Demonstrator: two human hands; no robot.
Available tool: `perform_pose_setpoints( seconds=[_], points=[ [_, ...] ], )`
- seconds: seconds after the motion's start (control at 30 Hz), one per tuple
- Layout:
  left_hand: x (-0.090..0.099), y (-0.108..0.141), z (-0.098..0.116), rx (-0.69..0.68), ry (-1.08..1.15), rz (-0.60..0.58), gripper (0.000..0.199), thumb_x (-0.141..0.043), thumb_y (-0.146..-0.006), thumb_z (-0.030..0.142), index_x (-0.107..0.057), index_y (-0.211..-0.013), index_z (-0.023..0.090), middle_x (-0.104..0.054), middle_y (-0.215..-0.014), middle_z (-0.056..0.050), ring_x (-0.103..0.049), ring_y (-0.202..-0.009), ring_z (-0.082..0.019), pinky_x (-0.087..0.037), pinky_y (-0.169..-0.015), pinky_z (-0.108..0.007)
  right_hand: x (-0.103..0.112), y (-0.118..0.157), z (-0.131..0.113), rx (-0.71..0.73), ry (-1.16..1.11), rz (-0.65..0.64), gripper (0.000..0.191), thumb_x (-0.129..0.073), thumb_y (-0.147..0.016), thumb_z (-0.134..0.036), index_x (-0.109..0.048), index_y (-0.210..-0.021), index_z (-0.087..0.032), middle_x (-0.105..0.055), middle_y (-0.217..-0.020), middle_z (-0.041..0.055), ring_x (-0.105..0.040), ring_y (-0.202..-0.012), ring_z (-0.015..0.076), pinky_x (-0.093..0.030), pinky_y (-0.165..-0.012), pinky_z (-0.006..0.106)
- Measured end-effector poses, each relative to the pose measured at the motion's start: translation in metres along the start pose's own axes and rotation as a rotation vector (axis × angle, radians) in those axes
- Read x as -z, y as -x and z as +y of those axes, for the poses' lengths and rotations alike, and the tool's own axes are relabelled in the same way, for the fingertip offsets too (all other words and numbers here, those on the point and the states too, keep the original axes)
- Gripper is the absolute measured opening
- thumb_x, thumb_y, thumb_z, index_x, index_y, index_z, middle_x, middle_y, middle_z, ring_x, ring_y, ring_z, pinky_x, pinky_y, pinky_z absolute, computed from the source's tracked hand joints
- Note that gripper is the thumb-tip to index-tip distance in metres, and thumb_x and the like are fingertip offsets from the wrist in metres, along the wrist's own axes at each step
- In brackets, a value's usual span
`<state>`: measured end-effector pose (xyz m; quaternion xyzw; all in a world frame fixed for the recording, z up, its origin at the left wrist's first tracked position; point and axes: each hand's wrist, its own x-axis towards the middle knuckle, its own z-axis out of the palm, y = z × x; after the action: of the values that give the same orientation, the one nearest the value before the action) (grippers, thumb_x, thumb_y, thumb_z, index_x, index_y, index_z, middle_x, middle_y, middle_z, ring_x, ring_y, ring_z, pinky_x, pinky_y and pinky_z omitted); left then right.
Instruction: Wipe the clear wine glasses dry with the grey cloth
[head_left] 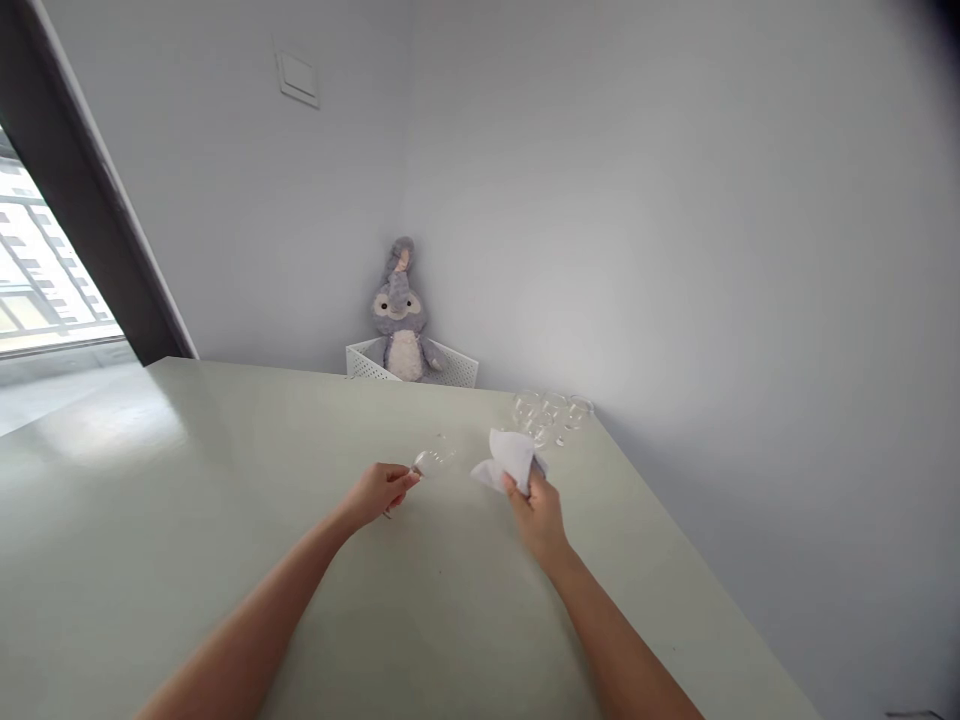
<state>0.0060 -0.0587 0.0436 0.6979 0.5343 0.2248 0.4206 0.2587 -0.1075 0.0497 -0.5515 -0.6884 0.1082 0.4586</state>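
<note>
My left hand (384,491) is closed around the stem of a clear wine glass (430,462), which is tilted over the table with its bowl pointing away to the right. A bit of its foot shows below my fingers. In my right hand (541,515) a crumpled white cloth (511,458) is pinched between thumb and fingers, to the right of the glass and apart from it. Behind the cloth, several clear glasses (553,405) are grouped at the table's back right corner; the cloth partly hides the nearest.
The pale green table (187,560) meets a wall at its right and back. A grey plush toy (405,325) sits in a white perforated basket (459,368) beyond the back edge. A light switch (298,78) is on the wall, and a window (49,260) is at left.
</note>
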Motion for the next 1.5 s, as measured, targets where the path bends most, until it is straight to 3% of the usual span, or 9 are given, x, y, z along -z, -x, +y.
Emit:
perform_pose_setpoints(
  seconds=[0.1, 0.17, 0.33, 0.43, 0.57, 0.83, 1.0, 1.3, 1.5],
  points=[
    [-0.011, 0.001, 0.000, -0.034, -0.188, 0.066, 0.032, -0.040, -0.076, 0.040, -0.042, -0.053, 0.017, -0.039, -0.048, 0.004, -0.031, -0.043, -0.008, -0.021, -0.045, -0.022, -0.008, 0.011, -0.022, 0.363, 0.100, -0.263, 0.038, -0.041, -0.084, -0.038, -0.052, -0.117, -0.021, -0.061, -0.107, 0.0080, -0.051, -0.100, 0.0245, -0.033, -0.090, 0.038],
    [-0.022, 0.005, 0.002, -0.151, -0.347, 0.100, 0.026, -0.041, -0.074, 0.028, -0.042, -0.051, 0.017, -0.040, -0.048, 0.003, -0.032, -0.044, -0.009, -0.020, -0.046, -0.022, -0.015, 0.018, -0.033, 0.438, 0.187, -0.367, 0.037, -0.038, -0.086, -0.034, -0.049, -0.121, -0.025, -0.061, -0.107, 0.0066, -0.049, -0.103, 0.0251, -0.028, -0.093, 0.042],
    [-0.044, 0.015, 0.009, -0.637, -0.639, 0.212, 0.028, -0.039, -0.080, 0.019, -0.048, -0.053, 0.017, -0.047, -0.051, -0.001, -0.042, -0.050, -0.012, -0.028, -0.052, -0.025, -0.019, 0.017, -0.034, 0.279, 0.163, -0.303, 0.035, -0.039, -0.086, -0.027, -0.051, -0.120, -0.026, -0.056, -0.117, 0.0078, -0.047, -0.107, 0.0245, -0.030, -0.090, 0.041],
    [-0.049, 0.017, 0.010, -0.748, -0.654, 0.272, 0.023, -0.040, -0.085, 0.030, -0.058, -0.080, 0.018, -0.054, -0.057, -0.002, -0.048, -0.055, -0.015, -0.034, -0.056, -0.026, -0.015, 0.006, -0.023, 0.065, -0.131, -0.242, 0.030, -0.044, -0.084, -0.031, -0.059, -0.108, -0.024, -0.057, -0.113, 0.0065, -0.049, -0.105, 0.0215, -0.034, -0.089, 0.036],
    [-0.058, 0.016, 0.006, -0.687, -0.618, 0.329, 0.040, -0.039, -0.086, 0.037, -0.041, -0.122, 0.018, -0.059, -0.063, -0.002, -0.052, -0.057, -0.016, -0.038, -0.057, -0.028, -0.020, 0.000, -0.010, -0.339, -0.622, -0.208, 0.030, -0.049, -0.080, -0.041, -0.063, -0.097, -0.020, -0.062, -0.100, 0.0050, -0.055, -0.091, 0.0199, -0.041, -0.077, 0.030],
    [-0.066, 0.016, 0.007, -0.541, -0.553, 0.409, 0.039, -0.039, -0.086, 0.035, -0.043, -0.123, 0.022, -0.057, -0.060, 0.000, -0.052, -0.058, -0.015, -0.039, -0.055, -0.025, -0.044, 0.012, -0.012, -0.743, -1.180, 0.065, 0.029, -0.060, -0.069, -0.046, -0.064, -0.079, -0.019, -0.064, -0.075, 0.0006, -0.057, -0.071, 0.0162, -0.045, -0.060, 0.026],
    [-0.078, 0.020, 0.016, -0.474, -0.385, 0.493, 0.042, -0.037, -0.087, 0.031, -0.036, -0.128, 0.024, -0.055, -0.085, -0.004, -0.054, -0.069, -0.014, -0.044, -0.060, -0.025, -0.047, 0.017, -0.030, -0.645, -1.370, -0.006, 0.041, -0.048, -0.077, -0.053, -0.059, -0.100, -0.021, -0.060, -0.107, 0.0050, -0.054, -0.099, 0.0207, -0.046, -0.077, 0.033],
    [-0.087, 0.026, 0.025, -0.458, -0.451, 0.664, 0.046, -0.040, -0.082, 0.017, -0.039, -0.127, 0.027, -0.047, -0.102, -0.008, -0.048, -0.083, -0.019, -0.044, -0.075, -0.036, -0.061, 0.035, -0.039, -0.572, -1.273, -0.179, 0.036, -0.052, -0.077, -0.049, -0.058, -0.101, -0.023, -0.062, -0.099, 0.0051, -0.055, -0.091, 0.0200, -0.044, -0.070, 0.032],
    [-0.078, 0.027, 0.026, -0.455, -0.201, 0.436, 0.043, -0.042, -0.081, 0.021, -0.043, -0.123, 0.028, -0.045, -0.121, -0.008, -0.044, -0.103, -0.023, -0.036, -0.087, -0.043, -0.054, 0.032, -0.034, -0.619, -1.292, -0.284, 0.034, -0.061, -0.072, -0.043, -0.058, -0.098, -0.021, -0.063, -0.084, 0.0040, -0.057, -0.070, 0.0155, -0.041, -0.059, 0.026]
  ],
)
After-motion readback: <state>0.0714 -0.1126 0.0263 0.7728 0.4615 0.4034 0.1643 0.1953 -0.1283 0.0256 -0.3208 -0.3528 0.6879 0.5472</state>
